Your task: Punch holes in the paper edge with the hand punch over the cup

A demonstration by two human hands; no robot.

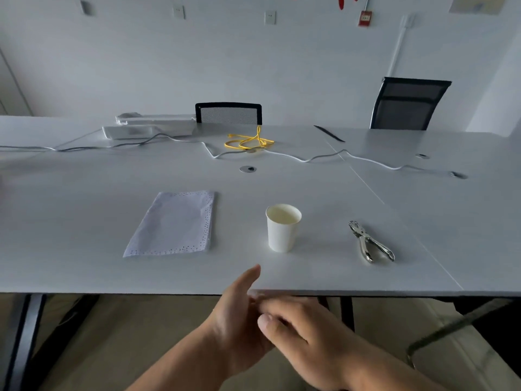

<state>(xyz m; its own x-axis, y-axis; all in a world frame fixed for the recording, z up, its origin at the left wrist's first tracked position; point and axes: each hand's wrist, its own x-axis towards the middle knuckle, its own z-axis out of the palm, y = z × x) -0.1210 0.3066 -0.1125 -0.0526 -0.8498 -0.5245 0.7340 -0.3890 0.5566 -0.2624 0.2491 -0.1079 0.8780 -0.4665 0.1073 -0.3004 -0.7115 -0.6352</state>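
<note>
Both hands meet at the near edge of the white tabletop (84,272), the left hand (239,317) touching the right hand (304,328), neither holding anything. Beyond the fingers (252,275) stands the paper cup (282,228); the perforated paper (174,224) lies to their far left, the metal hand punch (370,241) to their far right.

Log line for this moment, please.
hands: left, right together, empty | punch, paper, cup on table, untouched
</note>
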